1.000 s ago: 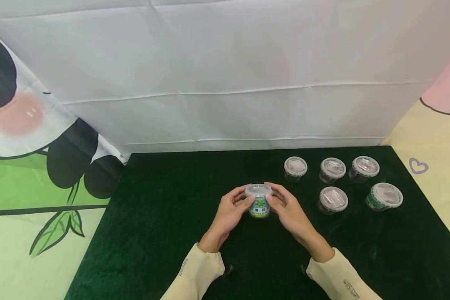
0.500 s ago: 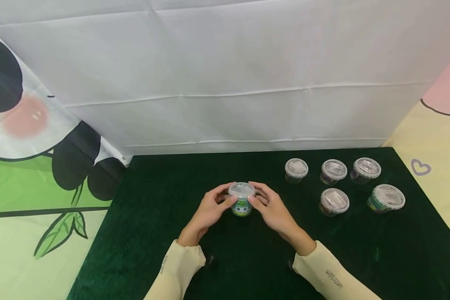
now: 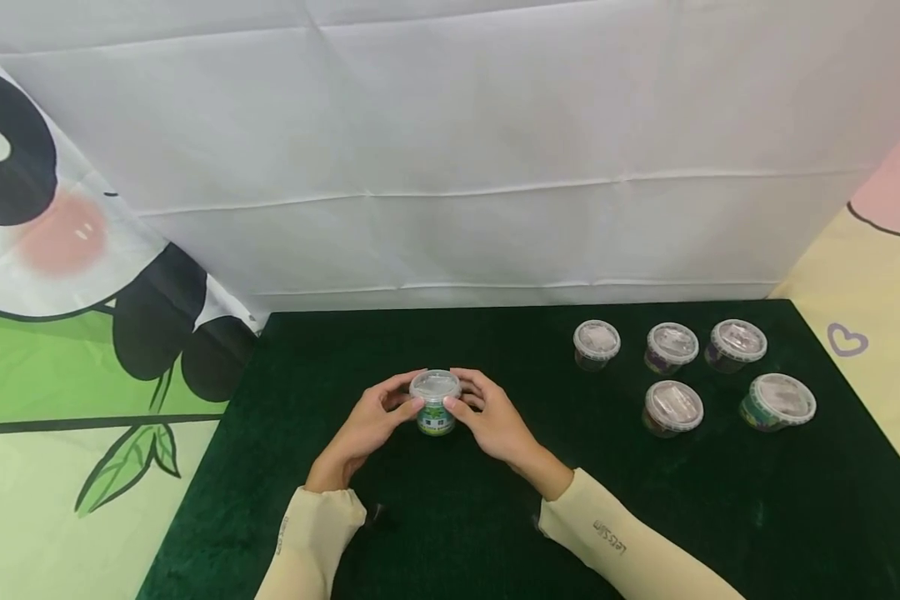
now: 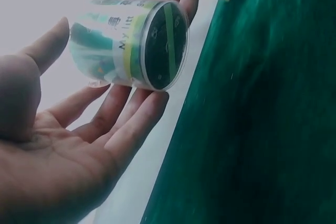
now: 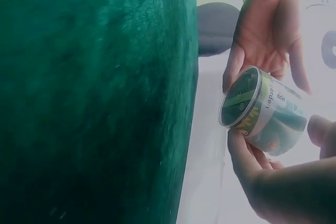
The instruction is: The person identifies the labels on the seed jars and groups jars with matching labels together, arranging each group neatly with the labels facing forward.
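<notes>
Between both hands is a small clear plastic tub (image 3: pixel 436 418) with a translucent lid and a green and white printed label. My left hand (image 3: pixel 369 423) grips its left side, thumb toward the front and fingers around the back. On the other side my right hand (image 3: pixel 497 423) grips it the same way. The left wrist view shows the tub (image 4: pixel 113 40) from below, its dark base with a light green strip exposed above the table. In the right wrist view the tub (image 5: pixel 275 116) appears tilted, fingertips of both hands against its wall.
Several similar lidded tubs stand at the right of the dark green cloth-covered table (image 3: pixel 570 467), among them a green-labelled tub (image 3: pixel 757 412) and a brown one (image 3: pixel 663 421). A white cloth backdrop (image 3: pixel 480 233) rises behind the table's far edge.
Both hands have carried the tub leftward across the table, away from the other tubs. Their hold on it looks the same. The other tubs keep their places.
</notes>
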The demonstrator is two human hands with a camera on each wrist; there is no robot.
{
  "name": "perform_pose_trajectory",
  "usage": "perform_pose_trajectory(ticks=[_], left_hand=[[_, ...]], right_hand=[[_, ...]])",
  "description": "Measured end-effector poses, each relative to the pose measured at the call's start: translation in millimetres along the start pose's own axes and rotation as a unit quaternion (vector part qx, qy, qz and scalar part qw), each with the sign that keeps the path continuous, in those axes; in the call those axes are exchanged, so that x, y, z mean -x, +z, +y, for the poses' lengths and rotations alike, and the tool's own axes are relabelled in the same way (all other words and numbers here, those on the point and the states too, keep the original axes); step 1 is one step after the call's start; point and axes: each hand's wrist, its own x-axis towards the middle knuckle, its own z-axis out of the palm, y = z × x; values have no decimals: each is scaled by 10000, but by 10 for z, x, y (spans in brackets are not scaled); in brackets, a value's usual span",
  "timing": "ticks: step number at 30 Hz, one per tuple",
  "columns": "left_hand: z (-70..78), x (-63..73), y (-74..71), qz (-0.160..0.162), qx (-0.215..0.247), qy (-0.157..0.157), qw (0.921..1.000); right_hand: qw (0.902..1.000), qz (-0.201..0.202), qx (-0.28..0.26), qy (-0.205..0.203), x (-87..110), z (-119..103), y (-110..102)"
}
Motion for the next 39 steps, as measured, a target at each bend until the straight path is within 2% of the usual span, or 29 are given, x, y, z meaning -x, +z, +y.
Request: perform_pose_trajectory(ticks=[9, 16, 20, 27, 32, 39], left_hand=[[-104, 26, -468, 0, 9, 155, 9999], [-226, -38, -768, 63, 166, 269, 9995], [-268, -80, -888, 179, 253, 243, 9992], [-252, -126, -1085, 287, 216, 217, 9991], [-271, -173, -1212, 317, 273, 216, 9989], [-376, -244, -1330, 292, 438, 180, 9984]], right_hand=[[9997, -115, 190, -83, -319, -54, 319], [9993, -109, 360, -46, -616, -51, 502], [9990, -38, 447, 1, -765, -59, 588], [9981, 35, 607, 95, -965, -86, 724], [9968, 56, 791, -10, -1103, -68, 817], [9949, 119, 992, -109, -1247, 3, 895]])
